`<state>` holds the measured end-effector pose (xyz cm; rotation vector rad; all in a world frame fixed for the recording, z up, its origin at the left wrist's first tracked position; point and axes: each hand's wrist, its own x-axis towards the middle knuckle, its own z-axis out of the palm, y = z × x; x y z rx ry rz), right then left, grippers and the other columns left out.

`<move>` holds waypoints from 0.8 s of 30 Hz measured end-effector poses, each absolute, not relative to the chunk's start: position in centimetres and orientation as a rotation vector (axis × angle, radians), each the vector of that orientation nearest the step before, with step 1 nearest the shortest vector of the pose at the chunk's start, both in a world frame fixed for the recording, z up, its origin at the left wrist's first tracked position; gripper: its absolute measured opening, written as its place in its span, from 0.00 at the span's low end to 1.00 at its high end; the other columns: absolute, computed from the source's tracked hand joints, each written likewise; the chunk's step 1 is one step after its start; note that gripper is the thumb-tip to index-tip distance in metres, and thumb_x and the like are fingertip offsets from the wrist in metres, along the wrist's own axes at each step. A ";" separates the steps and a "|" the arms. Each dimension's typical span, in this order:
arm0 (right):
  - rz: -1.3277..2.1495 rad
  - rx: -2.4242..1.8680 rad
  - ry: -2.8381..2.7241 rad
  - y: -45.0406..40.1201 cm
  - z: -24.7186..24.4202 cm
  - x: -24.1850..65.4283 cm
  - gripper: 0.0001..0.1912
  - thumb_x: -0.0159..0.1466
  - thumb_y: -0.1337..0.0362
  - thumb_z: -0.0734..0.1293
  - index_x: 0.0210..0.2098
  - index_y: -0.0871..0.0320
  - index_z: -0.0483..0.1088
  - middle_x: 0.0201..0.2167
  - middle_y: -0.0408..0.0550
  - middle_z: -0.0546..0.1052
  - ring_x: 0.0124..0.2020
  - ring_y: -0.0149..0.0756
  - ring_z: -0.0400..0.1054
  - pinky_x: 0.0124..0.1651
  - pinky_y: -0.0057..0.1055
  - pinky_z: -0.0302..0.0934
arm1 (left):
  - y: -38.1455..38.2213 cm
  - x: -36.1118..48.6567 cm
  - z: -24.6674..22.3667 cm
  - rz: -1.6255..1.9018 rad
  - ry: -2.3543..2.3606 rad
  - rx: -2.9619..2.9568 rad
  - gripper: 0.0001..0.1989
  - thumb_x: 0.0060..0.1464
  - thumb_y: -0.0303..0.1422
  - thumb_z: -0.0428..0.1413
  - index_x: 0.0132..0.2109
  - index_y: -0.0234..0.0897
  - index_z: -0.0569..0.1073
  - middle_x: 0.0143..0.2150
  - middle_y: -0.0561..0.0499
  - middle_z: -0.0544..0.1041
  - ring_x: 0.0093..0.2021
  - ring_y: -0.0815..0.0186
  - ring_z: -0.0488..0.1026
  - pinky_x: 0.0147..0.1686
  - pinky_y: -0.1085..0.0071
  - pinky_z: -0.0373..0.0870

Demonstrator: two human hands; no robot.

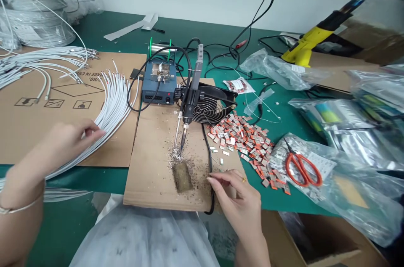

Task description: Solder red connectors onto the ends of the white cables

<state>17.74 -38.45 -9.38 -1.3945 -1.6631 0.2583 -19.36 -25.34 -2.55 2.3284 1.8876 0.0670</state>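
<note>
Green workbench point(91, 31): flat brown cardboard point(154, 136), white wall point(195, 2) behind
Left hand point(67, 143): above white cables point(115, 101), grip unclear
Right hand point(241, 199): fingertips together near black cable point(209, 155)

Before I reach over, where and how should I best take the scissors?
Probably by the orange handles, your right hand coming from the near right: the scissors lie with the handles towards that side while the blades point away to the left, so this grip would avoid the tips.
</note>
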 end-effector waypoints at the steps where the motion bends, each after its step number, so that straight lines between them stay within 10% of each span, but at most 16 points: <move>1: 0.251 -1.392 -1.650 -38.4 -9.5 17.9 0.03 0.65 0.69 0.68 0.35 0.55 0.72 0.25 0.40 0.72 0.27 0.31 0.65 0.30 0.29 0.60 | -25.6 -18.7 -3.0 -0.077 1.932 2.343 0.22 0.58 0.54 0.45 0.37 0.42 0.71 0.33 0.50 0.78 0.31 0.59 0.74 0.29 0.67 0.64; 7: 0.258 -1.390 -1.608 -38.4 -10.3 19.0 0.04 0.65 0.69 0.67 0.36 0.55 0.73 0.26 0.41 0.73 0.27 0.32 0.66 0.29 0.29 0.60 | -26.7 -16.9 -4.6 -0.433 2.184 2.451 0.18 0.65 0.45 0.42 0.51 0.38 0.65 0.38 0.45 0.77 0.37 0.51 0.77 0.28 0.65 0.60; 17: 0.154 -1.545 -1.496 -39.2 -10.7 21.6 0.04 0.65 0.65 0.67 0.33 0.56 0.74 0.26 0.45 0.74 0.25 0.33 0.65 0.28 0.29 0.60 | -25.2 -18.5 -4.1 0.467 2.291 1.895 0.19 0.51 0.47 0.49 0.39 0.39 0.75 0.32 0.49 0.78 0.32 0.60 0.73 0.32 0.67 0.63; 24: 0.047 -1.636 -1.458 -39.9 -10.4 23.1 0.04 0.65 0.63 0.67 0.35 0.56 0.74 0.26 0.43 0.74 0.24 0.33 0.65 0.29 0.30 0.61 | -25.6 -19.2 -3.8 1.027 2.022 1.590 0.35 0.48 0.48 0.53 0.60 0.32 0.71 0.26 0.53 0.70 0.22 0.71 0.61 0.24 0.73 0.58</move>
